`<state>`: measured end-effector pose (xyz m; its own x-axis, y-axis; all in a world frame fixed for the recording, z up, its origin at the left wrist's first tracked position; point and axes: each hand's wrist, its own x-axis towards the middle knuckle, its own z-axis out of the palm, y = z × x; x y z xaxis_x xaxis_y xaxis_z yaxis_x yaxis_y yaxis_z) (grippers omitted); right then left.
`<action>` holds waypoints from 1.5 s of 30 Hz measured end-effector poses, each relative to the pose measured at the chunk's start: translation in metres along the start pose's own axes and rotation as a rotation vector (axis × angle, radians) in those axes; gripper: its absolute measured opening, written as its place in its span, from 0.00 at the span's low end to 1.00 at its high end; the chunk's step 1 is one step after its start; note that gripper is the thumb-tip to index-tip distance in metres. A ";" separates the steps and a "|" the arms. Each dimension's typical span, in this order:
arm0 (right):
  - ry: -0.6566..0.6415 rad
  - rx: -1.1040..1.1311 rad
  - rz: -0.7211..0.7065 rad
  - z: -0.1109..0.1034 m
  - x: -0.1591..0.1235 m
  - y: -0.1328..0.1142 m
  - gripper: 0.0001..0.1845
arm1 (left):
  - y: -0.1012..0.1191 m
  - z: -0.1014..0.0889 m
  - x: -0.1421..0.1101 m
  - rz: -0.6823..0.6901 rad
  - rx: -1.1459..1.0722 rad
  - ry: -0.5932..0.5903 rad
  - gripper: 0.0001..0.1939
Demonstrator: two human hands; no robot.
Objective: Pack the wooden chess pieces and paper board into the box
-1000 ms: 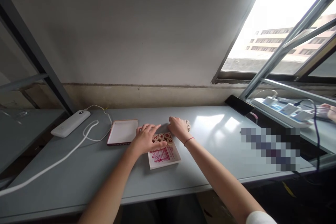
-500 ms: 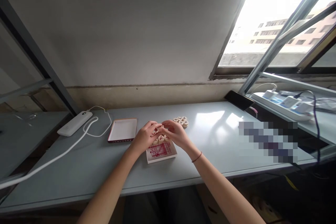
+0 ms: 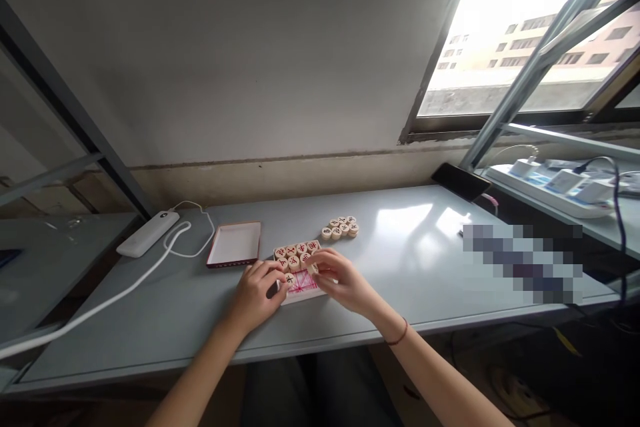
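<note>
A shallow white box (image 3: 327,292) with a red-lined floor sits before me, its far part filled with rows of round wooden Chinese chess pieces (image 3: 293,263). At its left side, my left hand (image 3: 256,297) pinches a chess piece (image 3: 289,279) between thumb and fingertips, low in the box. Over the right side, my right hand (image 3: 345,280) has its thumb and fingers closed on another chess piece (image 3: 314,269), partly hidden by them. Behind the box, several more pieces (image 3: 342,227) stand in a stacked cluster on the desk.
The box's lid (image 3: 234,244) lies inside-up at the left. Farther left are a white power bank (image 3: 148,234) and a thick white cable (image 3: 125,285). A phone (image 3: 460,181) leans at the back right, near a power strip (image 3: 550,190). The desk's front edge (image 3: 350,341) is close.
My hands have moved apart from above the box, the left toward me and left, the right slightly down. More pieces in the box and behind it now show.
</note>
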<state>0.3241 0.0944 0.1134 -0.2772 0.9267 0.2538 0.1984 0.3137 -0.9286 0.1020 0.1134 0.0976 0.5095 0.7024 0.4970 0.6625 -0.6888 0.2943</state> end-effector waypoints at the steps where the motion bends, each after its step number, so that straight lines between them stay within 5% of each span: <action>1: -0.017 -0.063 -0.012 0.002 -0.002 -0.003 0.12 | 0.000 0.001 -0.001 -0.009 0.013 0.021 0.06; 15: -0.101 -0.691 -0.028 0.034 0.018 -0.008 0.06 | -0.005 0.007 -0.005 -0.146 0.000 0.096 0.09; 26: -0.167 -0.760 0.094 0.038 0.026 -0.007 0.07 | -0.008 0.011 -0.008 -0.246 -0.065 0.008 0.15; 31: -0.103 -0.681 0.071 0.014 0.033 -0.007 0.07 | -0.005 0.008 -0.006 -0.224 -0.065 0.029 0.12; 35: 0.019 -0.856 0.162 -0.024 0.049 0.002 0.14 | -0.005 0.009 -0.006 -0.208 -0.069 0.035 0.11; 38: -0.018 -0.988 0.224 -0.043 0.061 0.014 0.23 | -0.004 0.008 -0.006 -0.130 -0.065 0.005 0.10; 45: -0.114 -1.105 0.235 -0.042 0.076 0.026 0.22 | 0.005 0.000 -0.006 0.069 0.013 -0.086 0.05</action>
<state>0.3483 0.1816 0.1195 -0.1962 0.9802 0.0265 0.9621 0.1977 -0.1877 0.1022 0.1061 0.0959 0.5988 0.6668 0.4436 0.6313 -0.7338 0.2508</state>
